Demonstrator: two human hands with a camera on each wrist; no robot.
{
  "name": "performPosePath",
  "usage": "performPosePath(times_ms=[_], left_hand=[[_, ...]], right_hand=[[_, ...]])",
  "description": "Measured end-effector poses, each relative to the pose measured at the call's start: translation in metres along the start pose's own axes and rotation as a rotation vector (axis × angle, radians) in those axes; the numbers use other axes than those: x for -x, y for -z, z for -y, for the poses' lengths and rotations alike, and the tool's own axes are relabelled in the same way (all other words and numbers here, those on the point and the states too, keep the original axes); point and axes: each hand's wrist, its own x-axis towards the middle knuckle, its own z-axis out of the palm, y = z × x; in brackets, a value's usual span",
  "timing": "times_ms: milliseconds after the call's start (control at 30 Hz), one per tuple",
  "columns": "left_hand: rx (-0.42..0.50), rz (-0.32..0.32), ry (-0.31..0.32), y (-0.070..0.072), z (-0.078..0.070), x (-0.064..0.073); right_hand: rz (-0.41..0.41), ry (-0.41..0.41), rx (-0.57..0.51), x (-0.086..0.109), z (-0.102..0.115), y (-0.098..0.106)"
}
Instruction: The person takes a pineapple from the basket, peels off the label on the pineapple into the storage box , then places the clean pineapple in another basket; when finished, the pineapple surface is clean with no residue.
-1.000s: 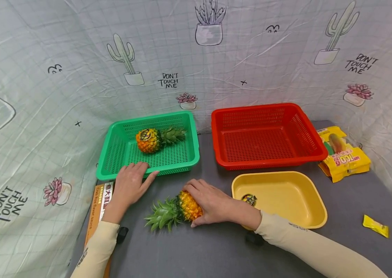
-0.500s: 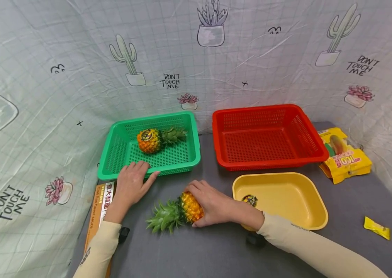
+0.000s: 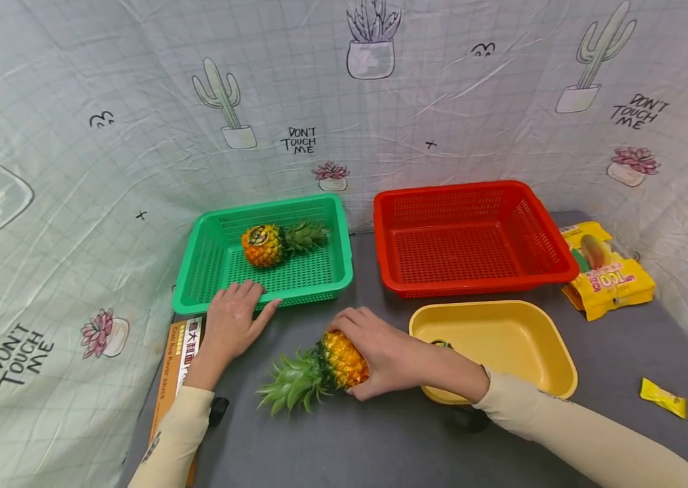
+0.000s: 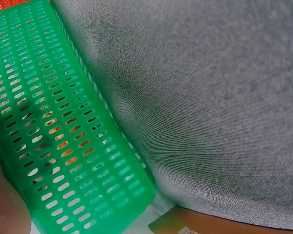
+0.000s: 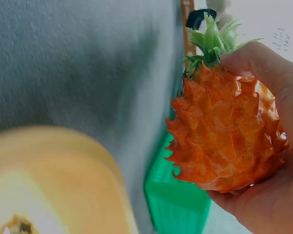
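Note:
My right hand (image 3: 383, 352) grips a small pineapple (image 3: 345, 359) by its orange body, with the green crown pointing left. In the right wrist view, the thumb presses near the base of the crown and the other fingers wrap round the far side of the pineapple (image 5: 224, 131). My left hand (image 3: 234, 318) holds the near rim of the green basket (image 3: 313, 293), with the fingers over the edge and the thumb outside. Inside that basket lies another pineapple (image 3: 264, 247) with a round dark sticker. The left fingertips are hidden behind the basket wall.
A red basket (image 3: 405, 288) stands at the back right. The yellow tub (image 3: 566, 366) in front of it holds a partly hidden thing with a dark sticker. A yellow bag (image 3: 612, 281) and small yellow packet (image 3: 663, 398) lie right; a sauce box (image 3: 167, 373) lies left.
My right hand has moved slightly right with the pineapple, its forearm now covering more of the tub's left side. My left hand stays on the green basket's rim.

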Motion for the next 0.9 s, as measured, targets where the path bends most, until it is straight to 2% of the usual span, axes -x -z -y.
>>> performPosePath(times_ms=[133,267,500,667,900], left_hand=[[-0.001,-0.004,0.007,0.001,0.0,0.002],[-0.003,-0.008,-0.005,-0.001,0.001,0.001],[-0.014,-0.031,-0.001,0.001,0.003,0.005],[-0.003,-0.041,-0.006,0.002,0.003,0.009],[0.002,-0.041,-0.011,-0.003,0.001,0.001]], right_hand=[[-0.018,0.003,-0.018,0.002,0.002,0.016],[-0.068,0.011,-0.037,0.005,-0.001,0.034],[-0.124,-0.012,-0.021,0.003,-0.015,0.065],[-0.136,-0.056,-0.043,0.002,-0.031,0.09],[-0.186,-0.159,-0.009,0.008,-0.057,0.139]])
